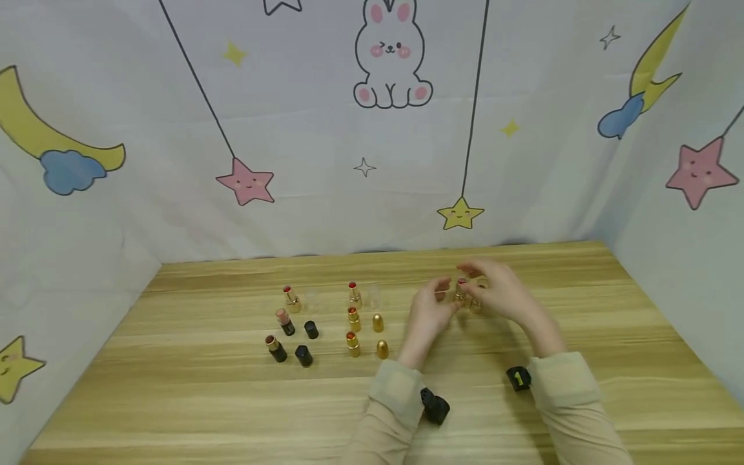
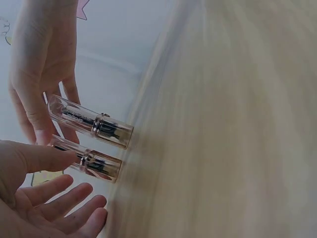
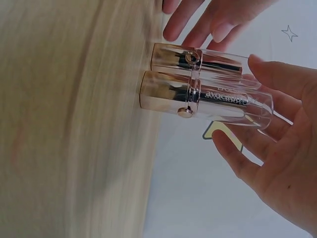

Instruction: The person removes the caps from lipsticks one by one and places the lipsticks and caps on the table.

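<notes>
Two lipsticks with clear caps and gold bases stand upright side by side at the back right of the table. My right hand (image 1: 501, 290) pinches the clear cap of the left lipstick (image 3: 171, 58) near its top, thumb in front and fingers behind. The right lipstick (image 3: 166, 93) stands close beside it, in front of that hand's fingers in the right wrist view. On the left side, my left hand (image 1: 431, 310) is beside the pair, its fingers loosely spread. In the left wrist view its thumb (image 2: 59, 159) overlaps the left lipstick's cap.
To the left stand several uncapped lipsticks, among them a gold one (image 1: 353, 345) and a black one (image 1: 276, 349). Gold caps (image 1: 382, 349), black caps (image 1: 304, 355) and clear caps (image 1: 374, 296) stand beside them. A printed curtain (image 1: 325, 219) hangs behind the wooden table (image 1: 192, 400).
</notes>
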A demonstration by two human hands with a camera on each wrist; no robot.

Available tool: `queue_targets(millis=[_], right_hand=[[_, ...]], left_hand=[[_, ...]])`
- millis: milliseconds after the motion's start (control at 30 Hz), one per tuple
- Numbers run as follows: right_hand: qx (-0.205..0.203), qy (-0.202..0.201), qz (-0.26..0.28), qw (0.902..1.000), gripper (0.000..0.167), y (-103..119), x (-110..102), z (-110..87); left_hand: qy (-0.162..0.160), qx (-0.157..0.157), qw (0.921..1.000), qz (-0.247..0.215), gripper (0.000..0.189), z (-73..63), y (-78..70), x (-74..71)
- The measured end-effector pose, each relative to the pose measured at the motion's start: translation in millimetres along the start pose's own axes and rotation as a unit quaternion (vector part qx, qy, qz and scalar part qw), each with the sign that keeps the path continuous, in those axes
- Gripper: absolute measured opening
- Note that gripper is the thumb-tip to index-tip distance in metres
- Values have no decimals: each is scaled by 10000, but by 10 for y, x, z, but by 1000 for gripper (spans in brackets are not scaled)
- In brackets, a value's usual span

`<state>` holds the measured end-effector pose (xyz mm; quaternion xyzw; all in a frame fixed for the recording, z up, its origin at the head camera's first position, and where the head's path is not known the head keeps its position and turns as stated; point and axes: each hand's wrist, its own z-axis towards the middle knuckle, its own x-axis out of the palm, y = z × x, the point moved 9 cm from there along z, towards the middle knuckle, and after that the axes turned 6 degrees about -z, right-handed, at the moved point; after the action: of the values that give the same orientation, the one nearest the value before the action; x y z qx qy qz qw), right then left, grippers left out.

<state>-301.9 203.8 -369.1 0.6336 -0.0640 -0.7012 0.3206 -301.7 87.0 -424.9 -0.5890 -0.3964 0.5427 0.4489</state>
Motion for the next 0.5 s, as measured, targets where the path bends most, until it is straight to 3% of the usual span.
queue_targets(millis=[300, 500], right_hand=[[68, -36, 12, 10000, 36, -9, 34, 2], [125, 3, -24, 9999, 33, -13, 33, 10]], left_hand=[[-3, 35, 9998, -179, 42, 93, 93, 103], [-205, 207, 9994, -206, 36, 127, 107, 103]])
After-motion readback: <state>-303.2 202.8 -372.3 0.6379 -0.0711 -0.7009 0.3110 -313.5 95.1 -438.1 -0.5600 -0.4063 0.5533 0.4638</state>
